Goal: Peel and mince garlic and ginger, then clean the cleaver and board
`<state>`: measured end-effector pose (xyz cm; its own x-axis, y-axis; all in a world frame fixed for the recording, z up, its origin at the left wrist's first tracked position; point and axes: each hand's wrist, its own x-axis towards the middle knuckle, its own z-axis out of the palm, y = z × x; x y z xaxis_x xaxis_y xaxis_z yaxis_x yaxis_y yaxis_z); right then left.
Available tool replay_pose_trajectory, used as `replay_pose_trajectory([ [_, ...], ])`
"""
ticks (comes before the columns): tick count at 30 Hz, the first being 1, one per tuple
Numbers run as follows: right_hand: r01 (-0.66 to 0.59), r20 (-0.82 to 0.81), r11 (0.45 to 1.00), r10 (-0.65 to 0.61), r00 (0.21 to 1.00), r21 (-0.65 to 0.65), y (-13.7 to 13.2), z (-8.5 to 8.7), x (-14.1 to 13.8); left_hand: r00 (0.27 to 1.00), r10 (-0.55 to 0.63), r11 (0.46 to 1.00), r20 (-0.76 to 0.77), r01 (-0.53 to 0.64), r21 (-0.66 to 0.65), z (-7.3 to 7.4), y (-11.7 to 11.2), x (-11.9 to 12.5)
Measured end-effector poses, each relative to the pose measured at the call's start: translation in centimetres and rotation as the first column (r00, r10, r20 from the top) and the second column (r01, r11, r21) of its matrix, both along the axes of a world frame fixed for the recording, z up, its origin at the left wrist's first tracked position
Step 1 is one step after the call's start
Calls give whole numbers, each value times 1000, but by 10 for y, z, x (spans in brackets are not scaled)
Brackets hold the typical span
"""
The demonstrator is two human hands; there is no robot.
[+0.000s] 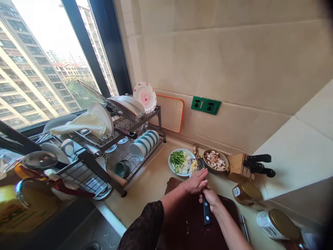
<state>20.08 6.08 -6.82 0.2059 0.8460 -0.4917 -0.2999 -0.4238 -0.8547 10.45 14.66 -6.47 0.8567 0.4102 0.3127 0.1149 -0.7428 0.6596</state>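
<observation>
My right hand [212, 199] is closed around the black handle of a cleaver [206, 211]. The blade reaches out over the rim of a white plate [173, 157] and carries a small heap of chopped pale bits. My left hand [197, 181] lies flat on the blade with its fingers stretched toward that heap. The plate holds green onion pieces and white vegetable chunks. Both forearms pass over a dark wooden cutting board [226, 222].
A brown bowl [225, 160] of mushroom slices stands right of the plate, then a knife block [240, 166]. Two gold-lidded jars [244, 192] lie at the right. A two-tier dish rack [145, 119] with plates and bowls fills the left. A second cutting board [170, 113] leans on the wall.
</observation>
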Motion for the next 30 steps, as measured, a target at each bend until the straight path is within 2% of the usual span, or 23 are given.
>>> replay_pose_trajectory([
  [7,41,11,996,-40,999,-79,4,6,3,996,90,995,0,-90,32,-18,24,20],
  [14,72,52,990,-66,996,-119,-2,13,2,986,167,986,10,-167,-19,-19,32,25],
  [18,86,82,988,-76,994,-129,-6,18,-1,969,246,968,18,-245,-63,-25,35,30],
  [21,105,110,986,-91,990,-128,-10,21,-2,951,310,946,18,-306,-108,-33,38,31],
  [24,132,142,985,-115,983,-113,-15,24,-2,922,381,906,73,-356,-226,-36,42,30],
  [30,170,210,982,-151,966,-77,-26,29,5,867,466,840,177,-369,-398,-22,52,23],
])
